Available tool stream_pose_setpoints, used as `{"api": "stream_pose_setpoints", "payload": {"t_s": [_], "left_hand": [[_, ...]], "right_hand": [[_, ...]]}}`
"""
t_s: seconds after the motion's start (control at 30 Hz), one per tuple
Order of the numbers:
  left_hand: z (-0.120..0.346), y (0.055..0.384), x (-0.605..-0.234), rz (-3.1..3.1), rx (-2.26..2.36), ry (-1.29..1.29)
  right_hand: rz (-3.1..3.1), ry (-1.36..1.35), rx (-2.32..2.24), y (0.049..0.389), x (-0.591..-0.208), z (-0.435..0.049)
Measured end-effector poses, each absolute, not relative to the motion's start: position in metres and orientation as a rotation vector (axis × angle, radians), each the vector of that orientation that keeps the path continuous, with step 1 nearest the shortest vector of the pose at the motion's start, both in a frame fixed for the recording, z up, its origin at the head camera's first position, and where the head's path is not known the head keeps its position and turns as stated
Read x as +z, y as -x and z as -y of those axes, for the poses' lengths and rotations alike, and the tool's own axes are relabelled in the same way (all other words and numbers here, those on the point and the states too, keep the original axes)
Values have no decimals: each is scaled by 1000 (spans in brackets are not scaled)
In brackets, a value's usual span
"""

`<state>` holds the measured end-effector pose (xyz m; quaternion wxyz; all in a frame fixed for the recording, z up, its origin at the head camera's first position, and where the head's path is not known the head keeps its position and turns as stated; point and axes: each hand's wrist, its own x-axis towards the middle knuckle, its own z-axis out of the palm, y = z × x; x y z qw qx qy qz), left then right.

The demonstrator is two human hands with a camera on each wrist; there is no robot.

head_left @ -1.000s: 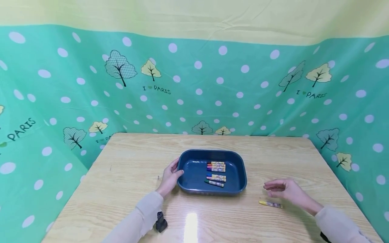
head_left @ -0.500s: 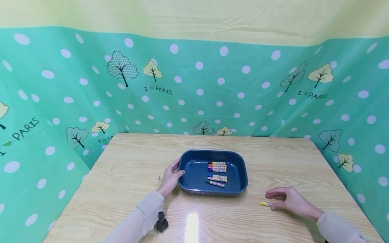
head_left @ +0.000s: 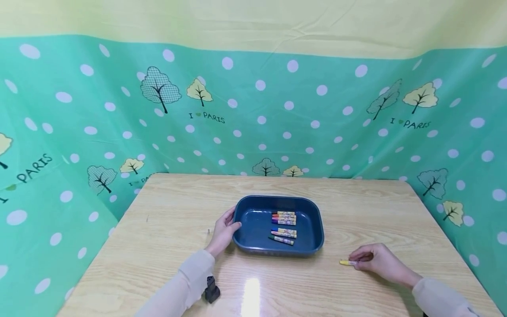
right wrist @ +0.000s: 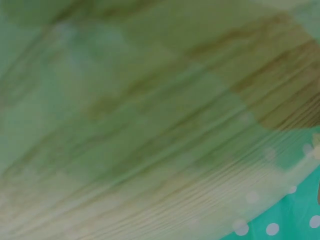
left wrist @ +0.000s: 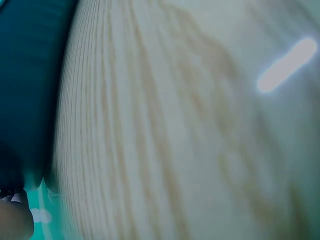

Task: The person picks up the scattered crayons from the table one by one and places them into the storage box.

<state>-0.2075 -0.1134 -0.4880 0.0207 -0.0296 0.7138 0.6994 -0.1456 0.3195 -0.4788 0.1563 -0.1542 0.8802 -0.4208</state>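
A dark blue tray (head_left: 314, 220) sits mid-table with several crayons (head_left: 283, 227) lying in it. My left hand (head_left: 224, 229) grips the tray's left rim, thumb over the edge; the rim shows as a dark blur (left wrist: 25, 100) in the left wrist view. My right hand (head_left: 372, 259) rests on the table right of the tray, fingers curled down and pinching a yellow crayon (head_left: 345, 263) that lies on the wood. Only the crayon's left end shows. The right wrist view is a blur of wood grain.
The wooden table (head_left: 178, 198) is walled on three sides by a green dotted curtain (head_left: 277, 123). A small black object (head_left: 211, 290) sits by my left sleeve near the front edge. A light glare (head_left: 250, 295) lies on the wood in front of the tray.
My right hand dropped from above the table onto the yellow crayon and curled its fingers around it. The left hand stayed on the tray rim.
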Motion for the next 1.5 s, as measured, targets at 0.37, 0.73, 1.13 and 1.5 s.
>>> {"api": "stream_pose_setpoints", "payload": {"t_s": [0.37,0.73,1.13,1.5], "left_hand": [[114,207,-486,-2207,2173,112],[112,207,-486,-2215,2158,97],[112,207,-487,-2213,2168,65],[114,207,-486,-2199,2182,83]], "right_hand": [[-2527,370,-1186,148,-468,-313],[-2598,252,-1348,163,-418,-299],[-2616,307,-1357,181,-398,-262],[-2565,346,-1396,198,-402,-226]]}}
